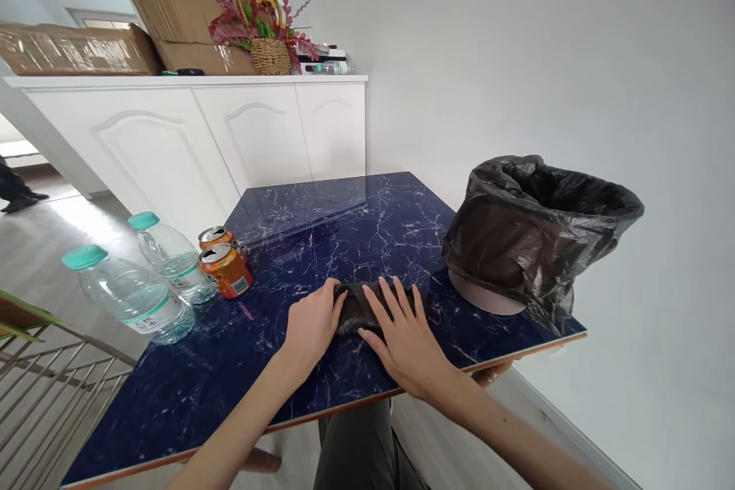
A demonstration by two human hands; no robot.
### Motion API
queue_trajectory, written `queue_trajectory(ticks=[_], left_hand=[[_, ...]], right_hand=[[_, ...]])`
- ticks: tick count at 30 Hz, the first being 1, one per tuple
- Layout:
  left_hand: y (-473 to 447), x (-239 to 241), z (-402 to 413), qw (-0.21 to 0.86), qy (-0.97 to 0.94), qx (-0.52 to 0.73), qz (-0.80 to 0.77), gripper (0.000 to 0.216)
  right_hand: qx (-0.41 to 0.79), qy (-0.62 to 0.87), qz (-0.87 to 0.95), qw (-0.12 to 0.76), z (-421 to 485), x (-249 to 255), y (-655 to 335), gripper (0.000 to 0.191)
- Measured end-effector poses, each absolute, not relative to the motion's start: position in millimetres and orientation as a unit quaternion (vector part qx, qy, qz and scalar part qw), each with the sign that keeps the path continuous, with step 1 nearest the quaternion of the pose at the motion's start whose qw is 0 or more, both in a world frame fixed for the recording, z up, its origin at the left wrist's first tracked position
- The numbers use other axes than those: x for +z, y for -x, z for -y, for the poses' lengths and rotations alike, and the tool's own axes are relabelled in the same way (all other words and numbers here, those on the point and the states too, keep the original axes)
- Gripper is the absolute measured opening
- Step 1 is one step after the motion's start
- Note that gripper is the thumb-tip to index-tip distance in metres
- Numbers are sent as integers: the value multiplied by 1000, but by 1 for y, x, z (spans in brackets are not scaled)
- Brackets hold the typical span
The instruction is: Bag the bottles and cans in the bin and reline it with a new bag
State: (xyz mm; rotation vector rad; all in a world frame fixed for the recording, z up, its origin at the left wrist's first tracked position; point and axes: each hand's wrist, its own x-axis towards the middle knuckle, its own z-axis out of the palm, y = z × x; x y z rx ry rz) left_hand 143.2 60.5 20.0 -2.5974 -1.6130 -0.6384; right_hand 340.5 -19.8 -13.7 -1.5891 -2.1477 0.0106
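A folded black plastic bag (352,312) lies flat on the blue marbled table (327,245), close to its front edge. My left hand (311,321) grips the bag's left end, its thumb along the side and its fingers partly hidden. Across the right part of the bag, my right hand (405,341) rests flat with its fingers spread, covering much of it. To the right stands a bin (485,292) lined with a loose black bag (511,245), whose top gapes wide.
Two clear bottles with teal caps, a nearer one (129,295) and a farther one (172,256), stand at the table's left edge. Beside them are two orange cans (228,272). A white cabinet (258,130) behind carries cardboard boxes (74,50) and a flower basket (269,56).
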Motion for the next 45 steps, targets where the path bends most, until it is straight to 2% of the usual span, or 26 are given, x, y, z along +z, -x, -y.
queue_trajectory(ticks=[4,7,10,16,20,28,32,37,41,45], left_hand=[[-144,22,-64,57,879,-247,403,37],[-145,20,-59,43,945,-205,252,46],[-141,10,-58,5,959,-130,250,65],[-124,-5,-64,-45,952,-113,280,68],[-116,3,-69,-88,953,-116,265,61],[-75,6,-74,-105,886,-233,387,47],[-70,-1,-73,-97,879,-237,402,45],[-72,-3,-73,-78,878,-260,395,37],[-70,-2,-71,-77,864,-284,409,35],[-69,-4,-71,-88,854,-290,422,34]], right_hand=[[27,596,779,191,6,-30,-346,64],[11,588,786,190,5,-37,-349,64],[11,588,787,187,5,-38,-352,64],[28,581,796,169,2,-32,-357,65],[40,585,796,152,3,-26,-356,66],[-11,562,795,226,69,-20,-316,64],[7,586,787,192,74,-32,-304,71],[27,618,771,151,14,-36,-318,81],[13,628,759,168,-53,-39,-345,73],[-12,653,732,191,-115,-44,-380,57]])
